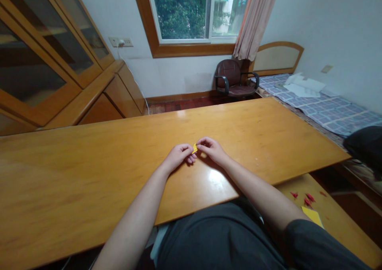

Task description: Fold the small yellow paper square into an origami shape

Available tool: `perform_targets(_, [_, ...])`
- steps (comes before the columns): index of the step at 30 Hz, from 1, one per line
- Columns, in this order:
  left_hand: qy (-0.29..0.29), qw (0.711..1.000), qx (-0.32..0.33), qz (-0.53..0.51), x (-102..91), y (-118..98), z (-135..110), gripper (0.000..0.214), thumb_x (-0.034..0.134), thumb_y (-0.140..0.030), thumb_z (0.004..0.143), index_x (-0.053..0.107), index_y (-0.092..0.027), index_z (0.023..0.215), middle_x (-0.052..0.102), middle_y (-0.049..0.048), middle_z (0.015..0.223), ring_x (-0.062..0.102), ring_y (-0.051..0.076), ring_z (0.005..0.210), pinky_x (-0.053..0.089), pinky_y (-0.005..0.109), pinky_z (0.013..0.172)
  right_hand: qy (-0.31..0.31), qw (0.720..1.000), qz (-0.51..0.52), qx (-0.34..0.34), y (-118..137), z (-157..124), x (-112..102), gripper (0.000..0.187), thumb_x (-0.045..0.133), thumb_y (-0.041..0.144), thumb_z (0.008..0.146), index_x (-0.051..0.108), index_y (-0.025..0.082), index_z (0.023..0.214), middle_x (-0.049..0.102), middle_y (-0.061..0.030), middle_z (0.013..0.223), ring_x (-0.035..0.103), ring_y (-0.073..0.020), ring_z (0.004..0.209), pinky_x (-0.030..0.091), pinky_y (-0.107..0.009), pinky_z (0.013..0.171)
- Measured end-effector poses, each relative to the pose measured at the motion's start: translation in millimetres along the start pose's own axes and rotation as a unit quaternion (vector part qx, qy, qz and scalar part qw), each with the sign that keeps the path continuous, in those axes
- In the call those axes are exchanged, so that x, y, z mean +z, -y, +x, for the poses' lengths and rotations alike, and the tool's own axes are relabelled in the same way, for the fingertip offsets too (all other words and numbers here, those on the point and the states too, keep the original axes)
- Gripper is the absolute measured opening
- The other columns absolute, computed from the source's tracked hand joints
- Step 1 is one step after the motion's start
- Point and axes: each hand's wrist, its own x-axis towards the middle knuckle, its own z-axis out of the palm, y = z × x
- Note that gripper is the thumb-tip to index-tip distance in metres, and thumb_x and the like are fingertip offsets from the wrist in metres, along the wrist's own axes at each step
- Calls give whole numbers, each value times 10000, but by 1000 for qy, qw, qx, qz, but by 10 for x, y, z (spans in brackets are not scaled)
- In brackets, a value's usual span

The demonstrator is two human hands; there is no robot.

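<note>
Between my two hands, just above the wooden table (119,174), is a small piece of folded yellow paper (195,148). My left hand (181,155) pinches its left side between thumb and fingers, the other fingers curled beneath. On the paper's upper right edge, the thumb and fingertips of my right hand (210,149) are closed. The fold's exact shape is too small to make out, and my fingers cover part of it.
At lower right, a lower wooden surface (343,218) holds several small red folded paper pieces (309,197) and a yellow sheet (312,216). A bed (325,106) runs along the right, a brown armchair (231,79) stands beyond the table, and glass-door cabinets (53,51) line the left.
</note>
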Motion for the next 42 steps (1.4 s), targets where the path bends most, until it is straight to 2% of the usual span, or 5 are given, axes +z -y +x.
perform_targets(11, [-4,1000,-12,4,33,-90,-34,492,797,-585,679,612,-135,748,702,60,689,639,125,557,502,237,541,0,1000,6,-8,-63,21,11,222,756,364,760,682,188,874,684,-5,801,607,-131,745,465,-286,739])
perform_targets(18, [-6,1000,-9,3,14,-36,-5,475,796,-566,693,611,-133,751,704,64,690,635,120,550,498,234,533,-3,1000,8,-5,-68,16,7,228,755,368,757,682,186,874,678,2,786,599,-129,735,456,-282,728])
perform_targets(28, [3,1000,-20,-14,7,-76,-31,468,822,-526,668,608,-128,792,719,73,725,652,126,576,496,233,545,-20,1000,2,-7,-44,16,4,210,762,345,744,686,192,867,673,-2,803,594,-128,745,451,-285,744])
perform_targets(39, [38,997,-50,-37,-71,-71,-71,428,854,-392,671,604,-131,900,744,101,838,703,162,702,533,272,644,-26,1000,3,-10,-42,24,1,237,758,378,744,674,195,869,651,8,786,581,-130,740,447,-293,753])
perform_targets(42, [39,998,-45,-37,-75,-66,-65,436,839,-448,692,610,-131,884,743,100,843,707,164,710,544,279,664,-22,1000,5,-6,-27,17,6,246,761,381,742,672,192,872,654,7,784,581,-129,735,448,-289,745])
